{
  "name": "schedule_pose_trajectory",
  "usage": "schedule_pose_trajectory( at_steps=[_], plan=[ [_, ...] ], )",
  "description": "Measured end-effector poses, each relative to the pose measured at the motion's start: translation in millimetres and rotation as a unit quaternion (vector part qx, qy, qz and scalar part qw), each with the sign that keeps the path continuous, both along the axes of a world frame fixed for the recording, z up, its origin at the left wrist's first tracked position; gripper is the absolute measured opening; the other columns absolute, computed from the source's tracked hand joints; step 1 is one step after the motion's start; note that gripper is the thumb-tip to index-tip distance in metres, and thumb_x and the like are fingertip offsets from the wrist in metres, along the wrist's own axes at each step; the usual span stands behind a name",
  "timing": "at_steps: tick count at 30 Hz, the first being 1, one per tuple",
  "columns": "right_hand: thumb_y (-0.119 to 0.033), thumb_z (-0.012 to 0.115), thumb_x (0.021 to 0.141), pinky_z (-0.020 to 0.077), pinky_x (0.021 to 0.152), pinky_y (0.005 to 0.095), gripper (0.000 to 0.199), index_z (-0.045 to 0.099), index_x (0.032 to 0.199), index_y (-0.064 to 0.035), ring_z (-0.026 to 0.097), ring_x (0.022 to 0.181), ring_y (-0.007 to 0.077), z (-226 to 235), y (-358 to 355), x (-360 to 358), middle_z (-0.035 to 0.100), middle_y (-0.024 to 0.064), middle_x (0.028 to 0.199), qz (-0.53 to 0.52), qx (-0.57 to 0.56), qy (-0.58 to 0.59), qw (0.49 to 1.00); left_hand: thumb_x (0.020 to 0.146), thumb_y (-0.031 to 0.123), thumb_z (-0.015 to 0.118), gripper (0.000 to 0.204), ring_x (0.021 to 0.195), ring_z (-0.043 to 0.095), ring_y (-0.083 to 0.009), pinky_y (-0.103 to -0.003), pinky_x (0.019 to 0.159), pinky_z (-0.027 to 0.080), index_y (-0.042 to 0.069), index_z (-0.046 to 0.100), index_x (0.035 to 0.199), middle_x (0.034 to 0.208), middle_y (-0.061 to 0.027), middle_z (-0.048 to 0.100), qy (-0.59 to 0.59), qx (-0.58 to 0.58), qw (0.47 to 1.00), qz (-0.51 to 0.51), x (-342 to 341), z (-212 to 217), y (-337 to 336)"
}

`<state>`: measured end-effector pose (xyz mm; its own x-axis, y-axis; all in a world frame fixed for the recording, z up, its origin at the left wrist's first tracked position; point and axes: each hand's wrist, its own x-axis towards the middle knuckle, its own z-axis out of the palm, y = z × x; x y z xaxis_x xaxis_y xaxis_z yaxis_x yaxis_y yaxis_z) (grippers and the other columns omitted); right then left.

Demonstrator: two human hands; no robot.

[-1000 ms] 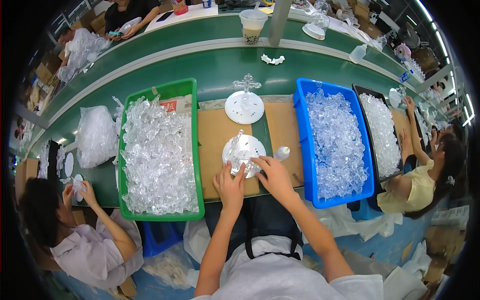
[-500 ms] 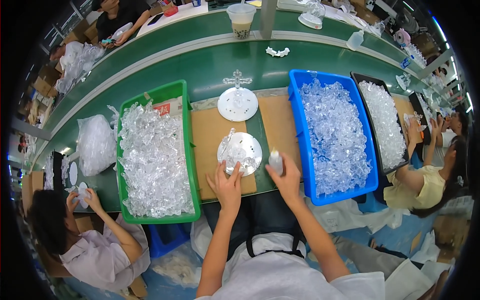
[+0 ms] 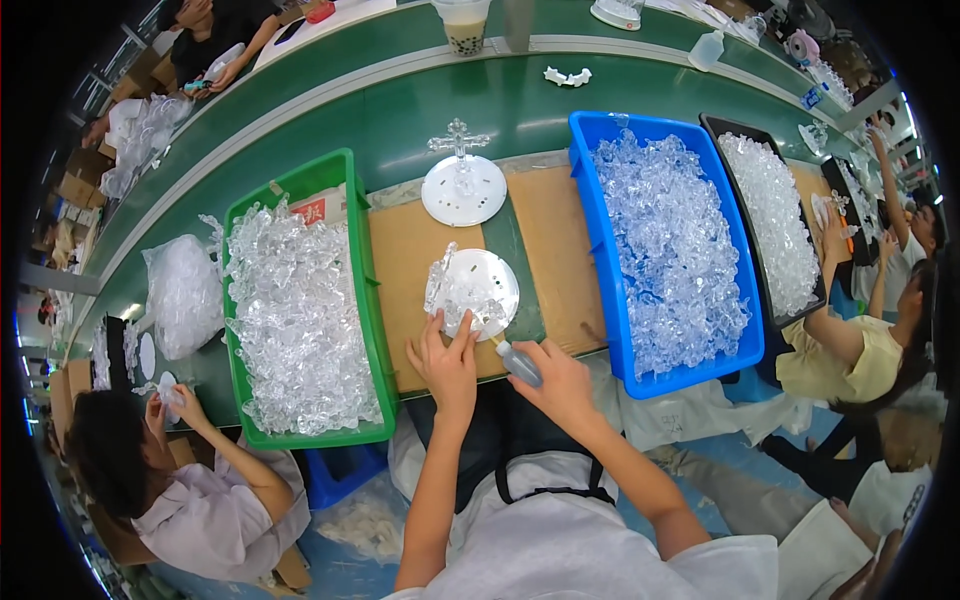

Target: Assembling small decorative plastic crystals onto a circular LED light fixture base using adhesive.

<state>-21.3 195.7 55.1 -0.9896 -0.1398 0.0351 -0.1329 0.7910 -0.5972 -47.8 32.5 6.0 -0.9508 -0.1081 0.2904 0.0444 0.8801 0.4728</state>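
- the left hand (image 3: 447,362) lies at the near edge of a white disc (image 3: 478,285), fingers spread and the tips touching its rim; it presses rather than pinches.
- the right hand (image 3: 560,378) is closed round a small squeeze bottle (image 3: 517,362), its nozzle pointing left toward the disc's near rim, just beside the left fingertips.
- the disc sits on a cardboard sheet (image 3: 410,270) between the two bins, right in front of the person; a few clear plastic pieces stand on it, mostly on its left part.
- farther off, a second disc (image 3: 463,192) carries an upright clear cross (image 3: 458,140).
- a green bin (image 3: 360,280) of clear pieces is to the left, a blue bin (image 3: 600,240) of the same to the right, and a black tray (image 3: 745,190) beyond that.
- other people work at the near left and at the right; their hands are well apart from this disc.
- risks, as i judge them:
  - the nozzle is so near the left fingers that a hard squeeze could put liquid on skin instead of the disc.
  - the disc is held only by fingertips at one edge, so a push from the bottle may spin or slide it on the cardboard.
  - the clear pieces standing on it look loose; a nudge from either hand could topple them.
  - i cannot tell whether the nozzle touches the disc, so a drop could land off the mark.
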Motion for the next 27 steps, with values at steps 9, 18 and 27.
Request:
schedule_pose_trajectory(
  at_steps=[9,18,27],
  plan=[
    [-0.027,0.072,0.071,0.0455,0.055,0.0385,0.039,0.061,0.107,-0.0181,0.060,0.070,0.0269,-5.7,-2.7,-5.5,0.053,0.0052,0.079,0.006,-0.013,0.021,1.000,0.082,0.021,0.064,0.032,0.116,0.047,-0.0304,-0.056,0.100,0.025,0.024,0.064,0.114,0.120,-0.0143,0.052,0.005,-0.004,1.000,0.003,-1.1,4.1,0.8],
    [-0.024,0.070,0.072,0.0477,0.055,0.0407,0.035,0.059,0.105,-0.0167,0.060,0.068,0.0302,-10.2,-0.2,-4.1,0.055,0.0069,0.081,-0.015,-0.044,0.022,0.999,0.082,0.019,0.064,0.032,0.117,0.046,-0.0309,-0.053,0.099,0.027,0.023,0.064,0.114,0.118,-0.0160,0.053,0.010,-0.008,1.000,0.003,-0.4,4.8,2.1],
    [-0.024,0.070,0.074,0.0477,0.058,0.0427,0.034,0.059,0.104,-0.0148,0.060,0.072,0.0327,-9.7,-0.4,-5.6,0.057,0.0098,0.083,-0.045,-0.064,0.027,0.997,0.083,0.020,0.063,0.032,0.117,0.046,-0.0310,-0.052,0.099,0.027,0.023,0.064,0.114,0.119,-0.0158,0.053,0.010,-0.007,1.000,0.003,-0.3,4.9,0.8]
  ],
)
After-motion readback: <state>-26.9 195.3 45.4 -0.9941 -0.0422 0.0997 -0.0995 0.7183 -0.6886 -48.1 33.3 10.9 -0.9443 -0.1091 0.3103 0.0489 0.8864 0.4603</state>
